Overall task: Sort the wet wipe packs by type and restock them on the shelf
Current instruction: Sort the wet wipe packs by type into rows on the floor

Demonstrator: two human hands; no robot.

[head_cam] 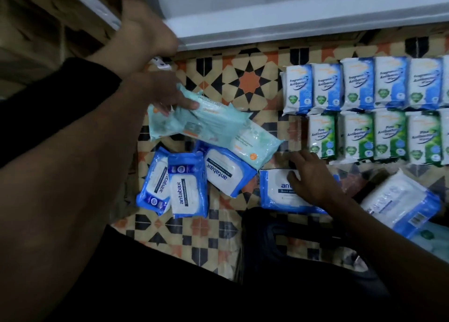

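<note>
The left forearm is reaching in from the near left, its black sleeve pushed up, and the left hand (158,90) is pinching a pale teal pack (194,124) between thumb and fingers. The right arm is reaching from the near right, its right hand (311,178) lying palm down, fingers spread and relaxed, fingertips touching a blue pack (277,190).

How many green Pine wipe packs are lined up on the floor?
4 fully visible: green Pine packs in the lower row; a fifth is cut off at the right edge.
</note>
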